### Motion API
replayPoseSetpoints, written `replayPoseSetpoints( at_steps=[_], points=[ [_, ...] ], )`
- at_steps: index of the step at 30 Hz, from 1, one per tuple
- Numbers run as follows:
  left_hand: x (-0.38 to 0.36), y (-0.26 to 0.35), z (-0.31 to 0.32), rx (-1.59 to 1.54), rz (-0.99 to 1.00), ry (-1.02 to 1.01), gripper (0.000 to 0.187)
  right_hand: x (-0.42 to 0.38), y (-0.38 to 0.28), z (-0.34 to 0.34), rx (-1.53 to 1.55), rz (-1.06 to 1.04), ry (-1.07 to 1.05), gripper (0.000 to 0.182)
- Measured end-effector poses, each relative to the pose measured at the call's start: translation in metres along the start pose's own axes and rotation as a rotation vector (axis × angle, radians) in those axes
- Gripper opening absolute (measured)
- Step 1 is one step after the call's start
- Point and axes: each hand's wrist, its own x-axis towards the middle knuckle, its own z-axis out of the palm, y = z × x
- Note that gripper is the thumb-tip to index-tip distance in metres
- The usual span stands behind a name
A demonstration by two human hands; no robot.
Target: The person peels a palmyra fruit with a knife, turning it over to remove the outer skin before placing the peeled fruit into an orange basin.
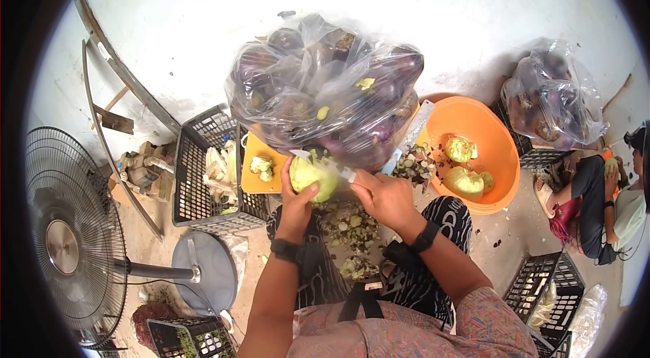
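Observation:
My left hand [298, 204] grips a pale green peeled vegetable [314, 176] in front of me. In my right hand [386, 197] is a knife [325, 162], its blade laid across the top of the vegetable. Both wrists wear black bands. Just beyond my hands stands a big clear plastic bag [325, 87] full of purple round vegetables. Peelings [352, 233] lie piled between my knees. To the right, an orange basin [497, 145] holds several peeled pale green pieces.
A black crate [193, 182] with scraps stands at left, a yellow board [254, 175] with cut pieces beside it. A floor fan [64, 246] is at far left. A second bag [552, 94] sits at right, where another person [602, 202] sits. More crates [542, 283] are at lower right.

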Motion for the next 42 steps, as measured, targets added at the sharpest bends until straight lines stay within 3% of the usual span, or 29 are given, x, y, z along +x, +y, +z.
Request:
replayPoseSetpoints(
  at_steps=[38,42],
  points=[
    [0.0,0.001,0.001,-0.063,-0.043,0.028,0.08,0.02,-0.007,0.008,0.082,0.02,-0.038,0.019],
    [-0.001,0.0,0.002,0.048,-0.002,-0.012,0.078,0.026,-0.003,0.013,0.081,0.043,-0.066,0.02]
  ],
)
